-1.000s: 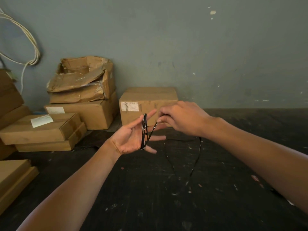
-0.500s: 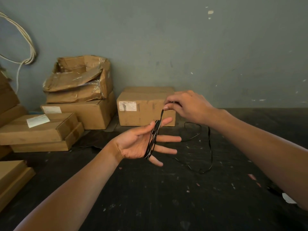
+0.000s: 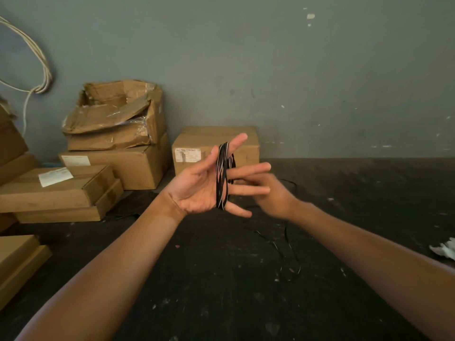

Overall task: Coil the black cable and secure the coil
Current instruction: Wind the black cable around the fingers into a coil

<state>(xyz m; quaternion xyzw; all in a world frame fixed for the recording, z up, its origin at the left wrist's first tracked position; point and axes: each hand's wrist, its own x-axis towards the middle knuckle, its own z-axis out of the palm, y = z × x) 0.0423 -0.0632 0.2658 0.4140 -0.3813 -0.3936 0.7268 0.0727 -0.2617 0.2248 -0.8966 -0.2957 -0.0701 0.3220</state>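
The thin black cable (image 3: 222, 175) is wound in several loops around the straight, spread fingers of my left hand (image 3: 194, 190), which is held palm up in mid-air. My right hand (image 3: 277, 199) is just behind those fingers, blurred by motion, and grips the free strand; its fingertips are hidden by my left fingers. The loose rest of the cable (image 3: 286, 254) hangs down from the right hand and trails in loops over the dark surface (image 3: 209, 279) below.
A labelled cardboard box (image 3: 197, 143) stands against the grey wall behind my hands. More boxes, one crushed (image 3: 113, 114), are stacked at the left, with flat ones (image 3: 56, 193) in front. White cord (image 3: 44, 70) hangs on the wall. Crumpled white paper (image 3: 443, 249) lies far right.
My right hand has come down from above the left fingers to behind them, carrying the strand around. More loops lie on my left fingers, and the loose tail is shorter.
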